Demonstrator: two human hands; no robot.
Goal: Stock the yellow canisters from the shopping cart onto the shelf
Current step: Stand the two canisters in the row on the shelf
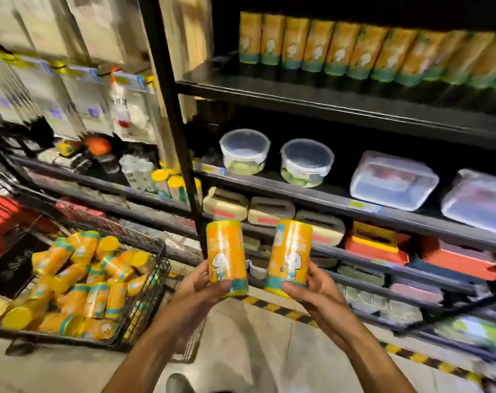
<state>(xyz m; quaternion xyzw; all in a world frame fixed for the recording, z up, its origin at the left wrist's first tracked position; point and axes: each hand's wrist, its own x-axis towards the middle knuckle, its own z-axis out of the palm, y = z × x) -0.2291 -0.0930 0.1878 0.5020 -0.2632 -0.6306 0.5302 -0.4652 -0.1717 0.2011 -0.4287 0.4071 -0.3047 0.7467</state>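
Observation:
My left hand grips one yellow canister by its lower end, upright. My right hand grips a second yellow canister, tilted slightly right. Both carry a cartoon figure and a teal band. They are held in front of the black shelving. To the lower left, the black wire shopping cart holds several more yellow canisters lying in a heap. On the top shelf a row of the same canisters stands side by side, with bare shelf to its left.
A black upright post divides the shelf units. Below the top shelf sit clear lidded containers, then beige boxes and red boxes. Yellow-black floor tape runs along the shelf base. Shelves at left hold mixed goods.

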